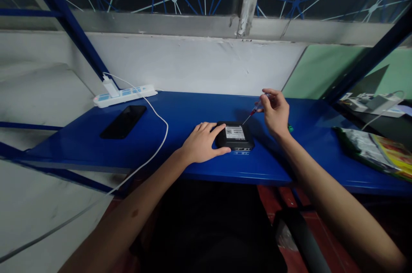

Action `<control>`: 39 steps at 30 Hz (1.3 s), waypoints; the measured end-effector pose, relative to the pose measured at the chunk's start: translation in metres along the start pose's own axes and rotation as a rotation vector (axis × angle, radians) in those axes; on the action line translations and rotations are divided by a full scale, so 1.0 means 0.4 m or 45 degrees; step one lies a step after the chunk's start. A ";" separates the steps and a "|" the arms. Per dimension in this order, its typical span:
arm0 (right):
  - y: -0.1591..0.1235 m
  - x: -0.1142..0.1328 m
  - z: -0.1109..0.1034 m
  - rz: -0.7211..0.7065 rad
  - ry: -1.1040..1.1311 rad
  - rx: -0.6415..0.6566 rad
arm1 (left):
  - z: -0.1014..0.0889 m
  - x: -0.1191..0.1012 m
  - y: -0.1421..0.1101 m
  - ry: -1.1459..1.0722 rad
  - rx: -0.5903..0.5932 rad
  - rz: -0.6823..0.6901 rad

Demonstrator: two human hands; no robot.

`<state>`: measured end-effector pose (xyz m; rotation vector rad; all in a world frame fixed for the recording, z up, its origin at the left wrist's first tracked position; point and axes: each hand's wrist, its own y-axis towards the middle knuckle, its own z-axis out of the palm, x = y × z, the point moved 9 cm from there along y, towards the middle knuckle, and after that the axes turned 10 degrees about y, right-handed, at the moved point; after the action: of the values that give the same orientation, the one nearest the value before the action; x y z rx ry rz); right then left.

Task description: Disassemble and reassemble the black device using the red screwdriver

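Observation:
A small black electronics box with rounded corners lies flat on the blue table, its white printed label facing up and ports along its near side. My left hand grips its left side, thumb at the near edge and fingers over the far left part. In my right hand is a screwdriver with a clear and red handle, held at a slant. Its thin shaft points down to the far right corner of the box; whether the tip sits in a screw is too small to tell.
A black phone and a white power strip with a plugged-in charger are at the left. The charger's white cable runs across the table and off its front edge. A shiny food packet lies at the right.

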<state>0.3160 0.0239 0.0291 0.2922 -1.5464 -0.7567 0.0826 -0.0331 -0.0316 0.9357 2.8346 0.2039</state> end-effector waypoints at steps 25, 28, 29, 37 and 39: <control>0.001 0.004 -0.003 -0.024 0.000 -0.025 | -0.002 -0.002 0.000 0.008 0.006 0.001; -0.003 0.008 -0.001 0.019 0.044 -0.029 | -0.002 -0.002 -0.001 0.002 0.006 0.003; -0.004 0.007 -0.001 0.037 0.054 -0.030 | -0.002 -0.002 -0.001 0.000 0.008 0.003; -0.003 0.005 0.001 0.020 0.081 -0.036 | 0.002 -0.001 0.000 0.007 0.030 -0.013; -0.002 0.010 -0.002 -0.011 0.068 -0.045 | 0.002 -0.002 0.000 0.011 0.039 -0.015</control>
<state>0.3161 0.0208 0.0317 0.2914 -1.4806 -0.7764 0.0833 -0.0335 -0.0323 0.9265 2.8578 0.1639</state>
